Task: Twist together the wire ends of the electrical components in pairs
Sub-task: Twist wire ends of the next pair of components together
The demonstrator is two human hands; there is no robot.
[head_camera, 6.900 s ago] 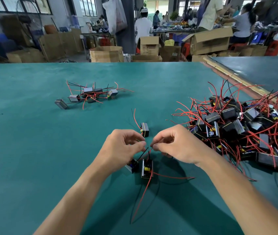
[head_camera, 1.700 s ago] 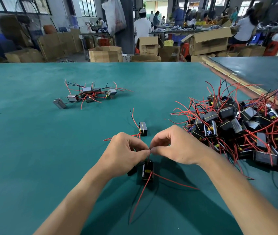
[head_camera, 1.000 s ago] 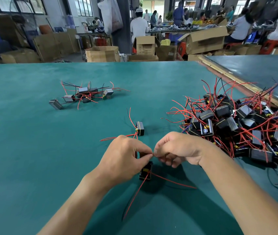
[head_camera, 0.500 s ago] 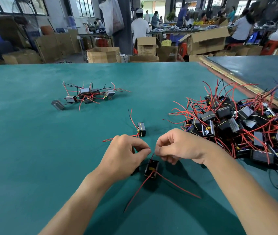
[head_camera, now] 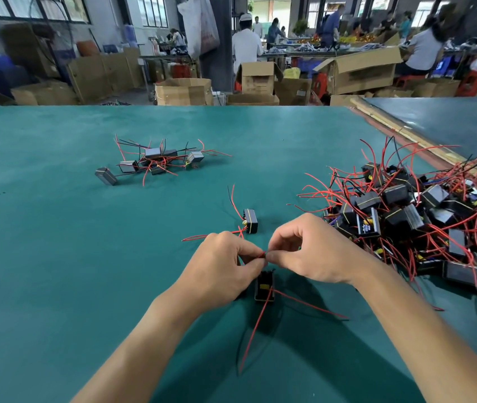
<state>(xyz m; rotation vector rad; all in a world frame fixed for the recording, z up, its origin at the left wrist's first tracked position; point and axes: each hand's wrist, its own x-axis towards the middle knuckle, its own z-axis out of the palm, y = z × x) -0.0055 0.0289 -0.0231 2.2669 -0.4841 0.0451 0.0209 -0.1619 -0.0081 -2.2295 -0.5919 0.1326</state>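
Note:
My left hand (head_camera: 222, 267) and my right hand (head_camera: 311, 251) meet fingertip to fingertip over the green table (head_camera: 56, 257), both pinching thin red wire ends (head_camera: 263, 253). Just below them hangs a small black component (head_camera: 264, 286) with a yellow part, its red wires trailing toward me. A second component under my left palm is mostly hidden. Another black component (head_camera: 250, 221) lies on the table just beyond my hands, with red and black wires.
A big heap of black components with red wires (head_camera: 423, 219) fills the right side. A small cluster of wired components (head_camera: 155, 162) lies at the far left. A wooden strip (head_camera: 406, 135) edges the table on the right. Cardboard boxes and people are beyond the table.
My hands have stayed together at the wire ends, working them with small finger shifts. The component below them has swung slightly and now sits more upright.

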